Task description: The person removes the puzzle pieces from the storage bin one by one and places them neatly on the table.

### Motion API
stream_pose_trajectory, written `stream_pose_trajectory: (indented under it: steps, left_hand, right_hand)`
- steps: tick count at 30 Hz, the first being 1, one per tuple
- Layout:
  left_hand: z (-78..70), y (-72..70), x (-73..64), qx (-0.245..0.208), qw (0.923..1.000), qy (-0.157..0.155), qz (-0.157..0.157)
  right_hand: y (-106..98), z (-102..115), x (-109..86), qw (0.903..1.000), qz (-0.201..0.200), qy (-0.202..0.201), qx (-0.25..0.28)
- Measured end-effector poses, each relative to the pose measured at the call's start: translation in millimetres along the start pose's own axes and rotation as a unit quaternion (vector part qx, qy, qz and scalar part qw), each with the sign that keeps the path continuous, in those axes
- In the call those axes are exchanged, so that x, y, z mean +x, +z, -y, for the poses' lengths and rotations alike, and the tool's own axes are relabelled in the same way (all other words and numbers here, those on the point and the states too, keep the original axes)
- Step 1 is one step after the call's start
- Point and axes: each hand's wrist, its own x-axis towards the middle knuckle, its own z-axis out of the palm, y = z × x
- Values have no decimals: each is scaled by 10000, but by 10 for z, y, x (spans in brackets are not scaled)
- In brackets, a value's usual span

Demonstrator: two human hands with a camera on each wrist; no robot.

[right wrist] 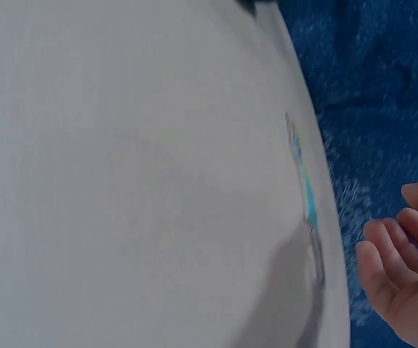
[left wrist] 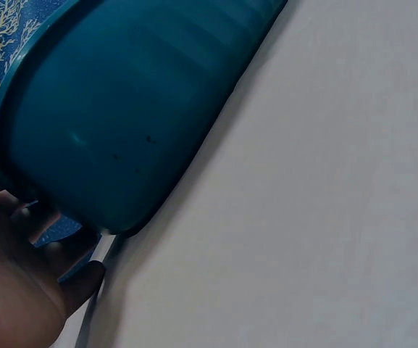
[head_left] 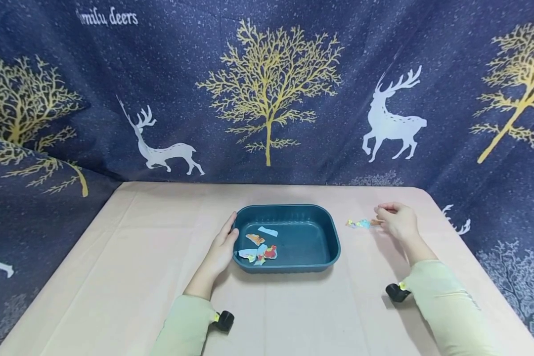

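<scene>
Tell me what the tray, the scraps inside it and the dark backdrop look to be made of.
Tray: probably molded plastic, slightly glossy; it is smooth, rounded and catches soft highlights.
Scraps: likely paper, thin, with ragged, torn-looking edges and colorful patterns; finish unclear.
Backdrop: apparently matte cloth, since it hangs in soft folds.

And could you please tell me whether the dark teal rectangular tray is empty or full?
Neither: the dark teal tray is partly filled. Torn multicoloured paper-like scraps lie near its left end; the right is bare.

Navy cloth (head_left: 169, 89) — deer (head_left: 393, 126), trees (head_left: 268, 126), pale table (head_left: 115, 277)
</scene>
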Motion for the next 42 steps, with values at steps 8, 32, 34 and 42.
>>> stream_pose_trajectory:
  steps: [8,32,34,42]
  left_hand:
    - [-71,-2,-20,23,10000,23,-30]
    - [4,-5,-23,1,10000,6,-46]
    - [3,-4,-26,-20,10000,9,-37]
    - [-7,1,-19,-6,10000,1,-64]
  right_hand:
    - [82,250,-105,9961,333,-546,608]
    - [527,799,-438,9708,1677,-772,1529]
    - [558,827,-464,9681,1769,-802,1586]
    - [677,933,-534,9596,2040,-929,1700]
